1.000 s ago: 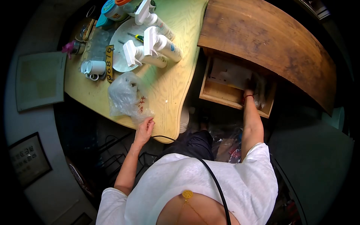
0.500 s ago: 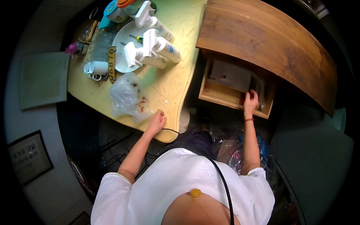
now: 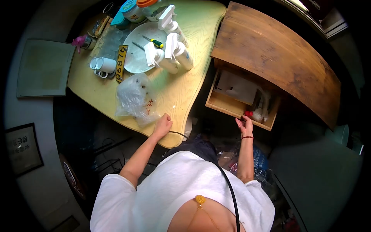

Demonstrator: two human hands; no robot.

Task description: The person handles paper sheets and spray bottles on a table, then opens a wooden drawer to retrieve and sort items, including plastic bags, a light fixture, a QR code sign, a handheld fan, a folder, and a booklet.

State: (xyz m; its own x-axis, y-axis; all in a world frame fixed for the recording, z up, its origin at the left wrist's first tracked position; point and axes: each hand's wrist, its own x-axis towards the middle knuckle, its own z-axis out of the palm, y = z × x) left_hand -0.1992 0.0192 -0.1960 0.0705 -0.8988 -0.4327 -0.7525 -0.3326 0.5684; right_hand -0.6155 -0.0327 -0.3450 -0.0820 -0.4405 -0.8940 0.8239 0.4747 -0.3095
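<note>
My left hand (image 3: 163, 125) rests on the yellow table (image 3: 185, 83) near its front corner, fingers curled closed; whatever they hold, if anything, is hidden. A crumpled clear plastic bag (image 3: 133, 96) lies just beyond it, and a black cable (image 3: 178, 134) runs out beside the wrist. At the front board of a pulled-out wooden drawer (image 3: 221, 108) is my right hand (image 3: 244, 125), fingers loosely bent and thumb apart, with nothing visible in it. Inside the drawer lie a white flat item (image 3: 236, 87), a small red object (image 3: 248, 113) and whitish plastic-wrapped things (image 3: 263, 108).
Several white spray bottles (image 3: 181, 56) stand by a round white tray (image 3: 133, 63) holding a green-yellow screwdriver (image 3: 156, 43). White mugs (image 3: 105, 65) and a yellow number plate (image 3: 121, 63) are to the left. The brown desk top (image 3: 274, 50) overhangs the drawer. Plastic bags (image 3: 228, 158) lie below.
My right hand has drawn back from inside the drawer to its front edge, uncovering the red object. My left hand stays on the table. The view has shifted slightly.
</note>
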